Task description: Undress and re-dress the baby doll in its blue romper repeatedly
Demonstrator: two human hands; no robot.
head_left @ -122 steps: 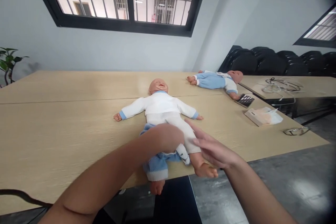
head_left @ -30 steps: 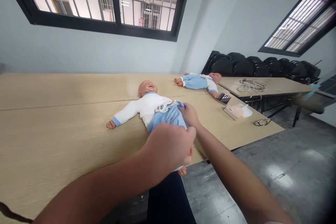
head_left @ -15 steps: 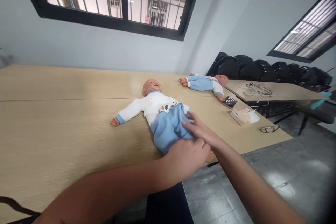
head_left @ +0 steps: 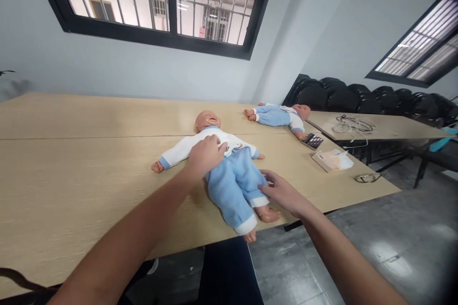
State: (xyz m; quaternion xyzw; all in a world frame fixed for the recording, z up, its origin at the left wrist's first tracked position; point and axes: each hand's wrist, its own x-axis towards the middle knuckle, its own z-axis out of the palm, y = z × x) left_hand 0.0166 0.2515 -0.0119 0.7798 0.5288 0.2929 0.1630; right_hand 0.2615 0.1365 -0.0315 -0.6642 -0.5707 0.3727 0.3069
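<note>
Doll (head_left: 229, 174) supine, head far, feet near; L hand (head_left: 206, 155) on chest, R hand (head_left: 282, 193) at cuff, grips unclear.

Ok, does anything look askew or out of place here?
Mildly: the near doll lies skewed to the table edge, one foot overhanging it. Glasses sit close to that edge too. Nothing spilled or damaged.
</note>
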